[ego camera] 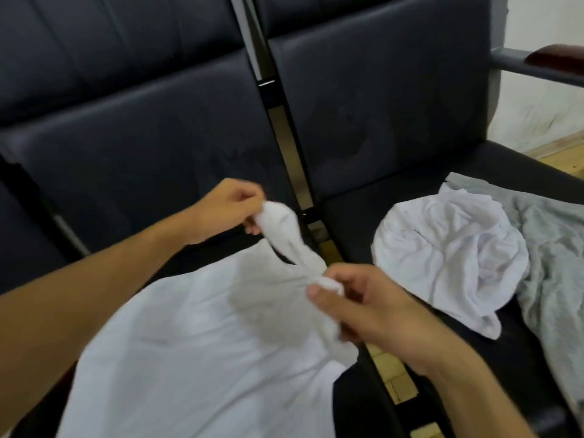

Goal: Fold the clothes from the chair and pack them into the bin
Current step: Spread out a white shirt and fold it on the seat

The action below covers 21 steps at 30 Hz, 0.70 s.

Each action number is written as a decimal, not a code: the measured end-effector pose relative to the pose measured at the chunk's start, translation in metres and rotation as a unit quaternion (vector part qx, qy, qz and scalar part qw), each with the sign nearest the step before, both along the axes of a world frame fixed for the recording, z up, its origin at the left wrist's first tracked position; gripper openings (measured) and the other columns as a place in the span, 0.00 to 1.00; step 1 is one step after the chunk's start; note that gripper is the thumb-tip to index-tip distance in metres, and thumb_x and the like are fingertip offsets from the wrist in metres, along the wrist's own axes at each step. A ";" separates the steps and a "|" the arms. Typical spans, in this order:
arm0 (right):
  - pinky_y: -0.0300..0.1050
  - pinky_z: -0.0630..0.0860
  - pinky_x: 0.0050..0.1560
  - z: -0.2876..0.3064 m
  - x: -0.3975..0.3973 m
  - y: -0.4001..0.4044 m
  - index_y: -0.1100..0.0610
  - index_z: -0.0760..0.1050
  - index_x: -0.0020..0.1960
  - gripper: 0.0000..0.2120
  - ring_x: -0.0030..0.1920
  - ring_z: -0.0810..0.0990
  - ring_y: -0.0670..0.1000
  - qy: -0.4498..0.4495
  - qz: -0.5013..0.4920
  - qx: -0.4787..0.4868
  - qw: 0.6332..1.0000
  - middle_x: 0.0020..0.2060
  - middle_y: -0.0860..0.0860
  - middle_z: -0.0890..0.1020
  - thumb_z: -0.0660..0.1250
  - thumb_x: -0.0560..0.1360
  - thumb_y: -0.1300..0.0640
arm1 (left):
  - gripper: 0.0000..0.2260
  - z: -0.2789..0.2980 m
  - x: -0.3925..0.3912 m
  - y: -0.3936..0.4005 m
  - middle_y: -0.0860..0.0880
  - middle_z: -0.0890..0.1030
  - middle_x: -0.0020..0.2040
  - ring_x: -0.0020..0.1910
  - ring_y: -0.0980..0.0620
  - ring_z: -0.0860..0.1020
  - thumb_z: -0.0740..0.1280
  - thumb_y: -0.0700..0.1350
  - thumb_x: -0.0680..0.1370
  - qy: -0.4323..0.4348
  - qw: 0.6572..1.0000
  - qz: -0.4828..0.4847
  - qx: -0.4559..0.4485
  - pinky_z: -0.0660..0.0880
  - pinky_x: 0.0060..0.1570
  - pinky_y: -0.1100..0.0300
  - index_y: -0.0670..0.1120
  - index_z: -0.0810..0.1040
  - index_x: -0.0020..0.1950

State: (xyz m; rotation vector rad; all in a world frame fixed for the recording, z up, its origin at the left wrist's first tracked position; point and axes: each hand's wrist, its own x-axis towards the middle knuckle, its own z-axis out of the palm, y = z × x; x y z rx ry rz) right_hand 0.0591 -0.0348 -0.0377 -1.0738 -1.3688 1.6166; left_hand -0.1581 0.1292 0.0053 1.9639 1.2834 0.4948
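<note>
While both hands work the white shirt [189,343], a second crumpled white garment [442,263] sits on the right seat [347,222], partly overlapping a grey garment [553,248] that trails off the right edge. Neither touches the shirt being held; a metal bar [290,147] between the two seats separates them.

Left hand [227,210]: fingers pinched shut on a bunched shoulder or strap part of the shirt, lifted off the seat. Right hand [363,301]: thumb and fingers pinched on the other bunched part, just beside the seat gap. Rest of the shirt is spread flat over the left seat [126,184], mostly smooth, with a darker shaded patch near the neckline.

Seats are dark, padded, leather-like, with stitched panels on the backrests. Grey armrest [537,64] with a dark reddish pad at upper right. Light wood floor [565,153] and a pale wall visible behind it. Frame is motion-blurred. Bin not in view.
</note>
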 end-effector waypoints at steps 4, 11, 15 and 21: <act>0.41 0.79 0.45 -0.007 -0.065 -0.007 0.53 0.81 0.52 0.05 0.43 0.82 0.50 0.014 0.166 -0.063 0.984 0.43 0.54 0.85 0.68 0.79 0.53 | 0.20 0.006 -0.111 -0.017 0.49 0.86 0.39 0.39 0.52 0.83 0.62 0.26 0.73 0.239 0.971 -0.023 -0.017 0.79 0.41 0.63 0.47 0.86 0.36; 0.42 0.74 0.50 -0.036 -0.056 -0.006 0.50 0.70 0.52 0.14 0.53 0.77 0.48 -0.497 0.125 -0.023 0.858 0.51 0.46 0.76 0.69 0.74 0.43 | 0.20 -0.071 -0.080 -0.029 0.64 0.72 0.62 0.65 0.53 0.74 0.62 0.43 0.79 0.390 0.917 -0.083 0.033 0.70 0.62 0.60 0.59 0.72 0.68; 0.44 0.70 0.63 -0.051 -0.065 -0.009 0.54 0.62 0.67 0.33 0.66 0.73 0.52 -0.587 0.153 -0.065 0.793 0.65 0.50 0.72 0.74 0.71 0.43 | 0.24 -0.106 -0.016 -0.010 0.57 0.68 0.73 0.73 0.53 0.65 0.66 0.46 0.80 0.337 0.921 -0.181 0.074 0.62 0.69 0.57 0.57 0.66 0.75; 0.48 0.73 0.63 -0.064 -0.075 -0.012 0.54 0.61 0.75 0.28 0.64 0.75 0.53 -0.596 0.141 -0.029 0.790 0.63 0.50 0.76 0.66 0.80 0.47 | 0.07 -0.113 -0.003 0.021 0.53 0.74 0.48 0.49 0.53 0.73 0.61 0.42 0.78 0.324 0.916 -0.229 0.053 0.76 0.53 0.46 0.53 0.74 0.44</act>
